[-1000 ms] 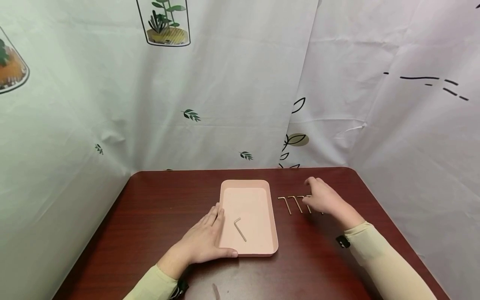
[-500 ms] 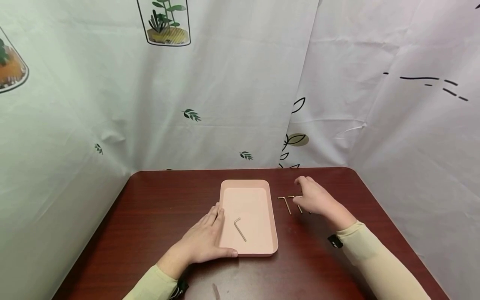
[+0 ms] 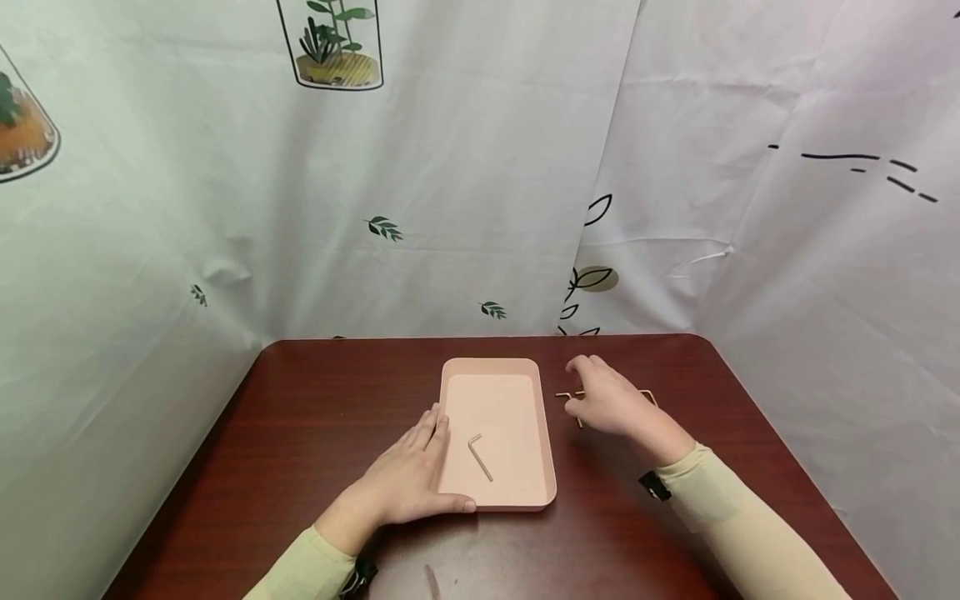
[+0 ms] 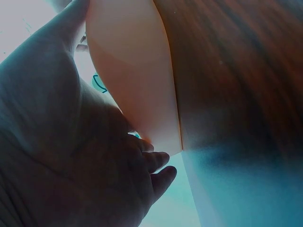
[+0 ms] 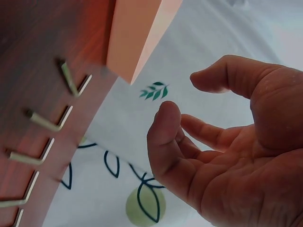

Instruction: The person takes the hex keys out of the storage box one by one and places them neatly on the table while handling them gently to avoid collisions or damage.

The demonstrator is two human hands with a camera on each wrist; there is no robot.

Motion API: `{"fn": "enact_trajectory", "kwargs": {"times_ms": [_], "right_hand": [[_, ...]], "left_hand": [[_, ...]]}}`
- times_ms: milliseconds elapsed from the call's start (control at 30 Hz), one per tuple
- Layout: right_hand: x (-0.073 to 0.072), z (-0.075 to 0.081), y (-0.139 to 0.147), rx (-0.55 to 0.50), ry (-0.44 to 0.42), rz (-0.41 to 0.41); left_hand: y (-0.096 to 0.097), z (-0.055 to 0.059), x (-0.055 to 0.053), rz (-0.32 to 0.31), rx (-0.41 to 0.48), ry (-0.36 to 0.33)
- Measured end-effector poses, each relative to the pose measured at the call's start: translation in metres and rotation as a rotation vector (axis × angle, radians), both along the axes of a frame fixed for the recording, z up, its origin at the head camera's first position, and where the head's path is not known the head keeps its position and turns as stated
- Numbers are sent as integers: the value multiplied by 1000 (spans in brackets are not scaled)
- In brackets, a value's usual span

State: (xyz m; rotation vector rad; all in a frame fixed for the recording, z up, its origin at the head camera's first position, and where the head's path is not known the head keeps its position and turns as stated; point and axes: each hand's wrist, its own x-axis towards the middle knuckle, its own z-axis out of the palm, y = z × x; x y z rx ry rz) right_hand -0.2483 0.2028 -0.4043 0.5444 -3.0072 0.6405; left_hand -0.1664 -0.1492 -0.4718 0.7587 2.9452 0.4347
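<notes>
A pale pink tray [image 3: 521, 417] sits on the table with one L-shaped hex key [image 3: 481, 460] lying inside it. My left hand [image 3: 401, 483] rests against the tray's left side, its fingers along the wall and the thumb across the near edge. In the left wrist view the fingers [image 4: 158, 161] touch the tray's outer wall. To the right of the tray, my right hand [image 3: 611, 402] hovers over a row of hex keys [image 3: 651, 395] and partly hides them. The right wrist view shows its thumb and fingers apart with nothing between them, and several hex keys [image 5: 49, 124] on the table.
The dark red-brown table [image 3: 337, 400] has rounded far corners. White patterned cloth [image 3: 465, 192] hangs behind it and along both sides. A small greyish mark [image 3: 432, 582] shows near the front of the table.
My right hand has moved left along the row of hex keys, toward the tray, uncovering a key at the right end. The left hand, the tray and the key in it stay put.
</notes>
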Motion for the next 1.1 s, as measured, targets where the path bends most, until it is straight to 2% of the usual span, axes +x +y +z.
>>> {"fn": "enact_trajectory", "kwargs": {"times_ms": [200, 533, 767, 1100], "right_hand": [[4, 3, -14, -3, -15, 25], [6, 4, -34, -6, 22, 104], [8, 4, -46, 4, -18, 96], [9, 2, -58, -19, -31, 123]], "left_hand": [[0, -1, -2, -5, -2, 7], [0, -3, -3, -2, 3, 9], [0, -4, -1, 5, 5, 3], [-1, -2, 0, 8, 7, -1]]}}
